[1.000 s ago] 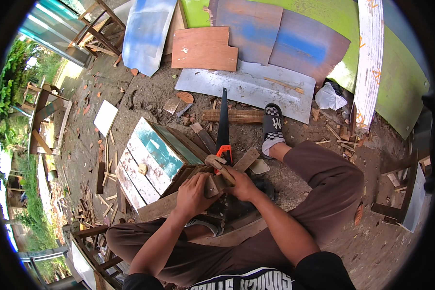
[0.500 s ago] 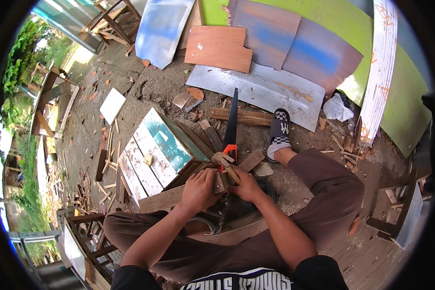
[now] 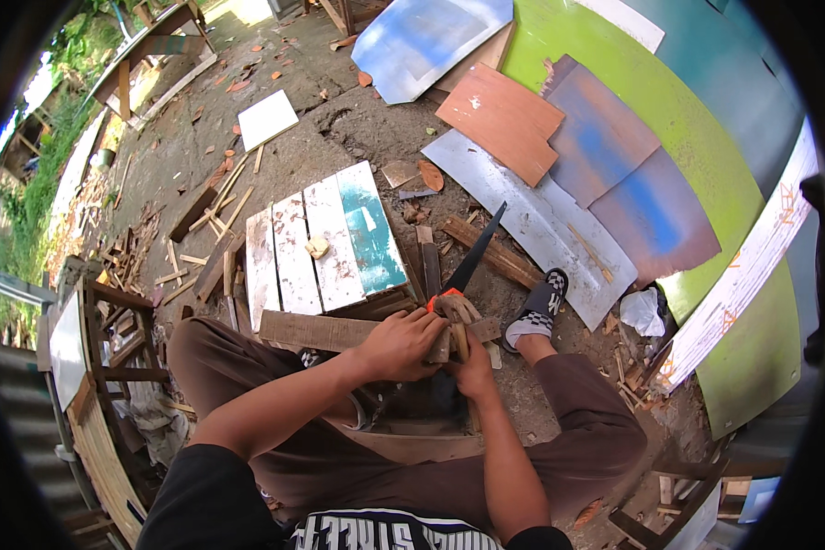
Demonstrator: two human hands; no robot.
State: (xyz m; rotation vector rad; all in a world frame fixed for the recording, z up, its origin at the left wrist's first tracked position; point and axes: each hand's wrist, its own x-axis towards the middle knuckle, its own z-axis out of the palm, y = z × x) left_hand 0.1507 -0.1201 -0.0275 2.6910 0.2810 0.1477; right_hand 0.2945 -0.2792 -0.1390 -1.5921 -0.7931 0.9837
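Observation:
My left hand is closed over the end of a brown wooden plank, its fingers wrapped across the wood. Close against it, my right hand grips the wooden handle of a hammer, whose head is up beside the plank's end. Just beyond the hands lies a handsaw with a dark blade and an orange handle, partly hidden behind the hammer. Left of it stands a low wooden box topped with white and teal boards. A small pale wood block rests on top.
Painted panels and a pale metal sheet lie ahead to the right. Wood scraps and a white square board are on the dirt ground. A wooden frame stands at left, and a white plastic bag sits beyond my foot.
The view has turned, so the box, saw and panels sit differently in the picture. My hands stay together at the plank's end, with the hammer still in my right hand.

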